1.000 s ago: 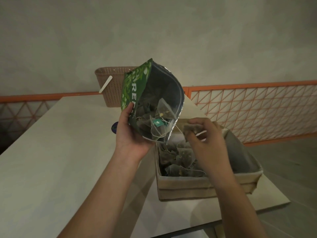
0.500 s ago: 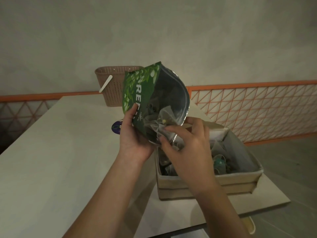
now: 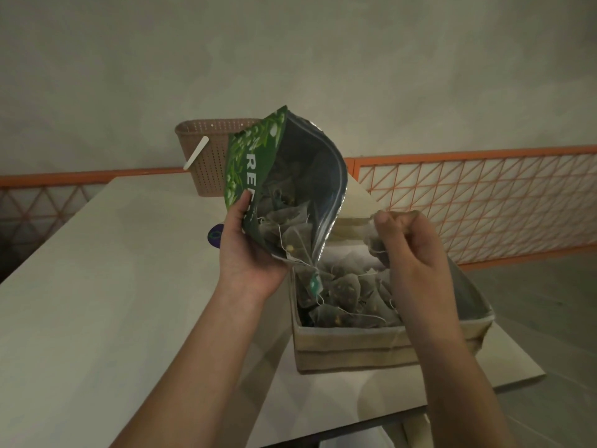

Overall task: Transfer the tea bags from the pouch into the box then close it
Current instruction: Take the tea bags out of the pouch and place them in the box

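Note:
My left hand (image 3: 250,250) holds a green pouch (image 3: 255,163) tilted, its open mouth facing the box. Several tea bags show inside the pouch. One of them, with a teal tag (image 3: 315,284), hangs out by its string over the box. The beige fabric box (image 3: 355,347) sits on the table just below, with several tea bags (image 3: 345,292) piled in it. My right hand (image 3: 410,250) is above the box's right half, fingers pinched on a tea bag (image 3: 376,245) that hangs from them.
A brown perforated basket (image 3: 206,156) with a white stick stands at the table's far edge behind the pouch. A small dark round object (image 3: 214,235) lies left of my left hand. An orange lattice railing (image 3: 484,198) runs behind. The table edge (image 3: 484,391) is close to the box.
My right hand has come out of the pouch mouth with a tea bag and moved right, above the box. The pouch stays tilted in my left hand.

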Demonstrator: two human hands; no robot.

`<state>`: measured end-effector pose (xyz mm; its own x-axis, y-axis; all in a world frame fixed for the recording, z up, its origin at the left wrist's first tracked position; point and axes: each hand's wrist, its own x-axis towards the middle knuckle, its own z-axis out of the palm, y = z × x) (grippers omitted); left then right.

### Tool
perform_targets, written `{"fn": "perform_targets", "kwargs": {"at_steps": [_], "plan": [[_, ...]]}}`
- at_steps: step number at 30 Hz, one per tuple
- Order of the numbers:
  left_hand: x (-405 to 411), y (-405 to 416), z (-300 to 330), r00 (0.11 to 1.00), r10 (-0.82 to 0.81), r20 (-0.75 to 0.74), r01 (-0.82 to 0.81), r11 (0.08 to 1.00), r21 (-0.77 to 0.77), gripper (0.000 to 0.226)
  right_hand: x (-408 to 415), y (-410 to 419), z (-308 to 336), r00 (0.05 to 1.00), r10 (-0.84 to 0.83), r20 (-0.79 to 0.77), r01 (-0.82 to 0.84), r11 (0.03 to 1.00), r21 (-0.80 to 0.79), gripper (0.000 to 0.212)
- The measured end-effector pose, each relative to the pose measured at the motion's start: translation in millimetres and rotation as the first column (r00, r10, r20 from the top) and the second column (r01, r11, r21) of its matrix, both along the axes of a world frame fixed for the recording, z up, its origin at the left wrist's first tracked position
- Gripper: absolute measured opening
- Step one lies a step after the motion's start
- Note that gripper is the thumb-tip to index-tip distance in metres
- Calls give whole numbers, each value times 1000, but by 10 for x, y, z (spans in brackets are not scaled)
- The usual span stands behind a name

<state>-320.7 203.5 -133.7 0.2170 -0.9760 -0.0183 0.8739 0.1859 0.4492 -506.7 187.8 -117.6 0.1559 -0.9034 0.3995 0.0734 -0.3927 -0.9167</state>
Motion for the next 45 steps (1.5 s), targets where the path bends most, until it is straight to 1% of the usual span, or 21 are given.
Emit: {"fn": "perform_targets", "kwargs": {"at_steps": [2, 6, 8, 10, 12, 13, 15, 16, 18, 20, 22, 23, 26, 28, 31, 33, 37, 40, 42, 45], "plan": [[-11, -4, 1, 1000, -5, 0, 5, 1000, 4, 54, -35, -21, -44, 999, 27, -37, -27, 1000, -9, 26], [-34, -20, -24, 1000, -5, -11, 5, 1000, 18, 54, -20, -38, -144, 978, 60, -201, -56, 998, 25, 9], [-43, -31, -33, 1000, -4, -14, 4, 999, 32, 55, 21, -30, -194, 976, 75, -206, -72, 997, 23, 15], [-68, -27, -20, 1000, -16, -14, 17, 999, 37, 56, 78, 12, -184, 983, 39, -180, -49, 997, -55, 18], [-94, -14, -7, 1000, -17, 1, 17, 999, 40, 57, 153, 63, -147, 982, 10, -187, -45, 982, -183, 16], [-107, -3, 3, 1000, -13, 10, 12, 999, 40, 59, 191, 77, -138, 972, -10, -234, -46, 971, -235, 23], [-113, 3, 4, 1000, 5, 9, -6, 999, 38, 59, 263, 71, -155, 922, -82, -379, -41, 951, -306, 41], [-108, -1, 4, 1000, 8, 8, -8, 999, 36, 58, 290, 58, -177, 887, -128, -444, -33, 941, -338, 41], [-92, -13, -15, 1000, 3, 20, -3, 1000, 22, 60, 321, 37, -210, 849, -172, -499, -21, 933, -358, 29], [-76, -26, -40, 1000, -2, 30, 2, 1000, 6, 61, 338, 22, -219, 879, -114, -463, -31, 955, -295, 20], [-59, -36, -58, 999, -18, 26, 18, 1000, -4, 61, 339, 34, -183, 924, -4, -383, -68, 982, -174, 19], [-55, -35, -60, 1000, -23, 19, 23, 1000, -1, 61, 331, 48, -153, 941, 26, -338, -72, 990, -125, 19], [-27, -45, -83, 999, -37, -3, 37, 999, 5, 63, 293, 59, -93, 977, 44, -207, -50, 999, -20, 19], [-20, -41, -80, 1000, -27, -10, 27, 1000, 2, 63, 263, 46, -101, 988, 57, -140, -50, 997, 52, 23], [-18, -33, -81, 1000, -9, -2, 9, 1000, 0, 61, 226, 35, -125, 992, 98, -76, -88, 988, 127, 30], [-12, -38, -85, 1000, -5, 7, 5, 1000, 2, 60, 199, 38, -118, 993, 120, 2, -119, 977, 176, 32], [-2, -39, -86, 1000, -3, 7, 3, 1000, -6, 59, 153, 58, -80, 971, 130, 199, -175, 958, 227, 22], [-5, -40, -84, 1000, 3, 12, -3, 1000, -7, 58, 132, 58, -60, 951, 147, 273, -220, 940, 262, 20], [-12, -45, -82, 1000, 16, 12, -16, 1000, 2, 56, 123, 59, -68, 927, 172, 334, -274, 918, 287, 16], [-30, -40, -68, 1000, 16, 0, -16, 1000, 11, 54, 105, 37, -104, 914, 202, 353, -311, 906, 287, 13]]}}
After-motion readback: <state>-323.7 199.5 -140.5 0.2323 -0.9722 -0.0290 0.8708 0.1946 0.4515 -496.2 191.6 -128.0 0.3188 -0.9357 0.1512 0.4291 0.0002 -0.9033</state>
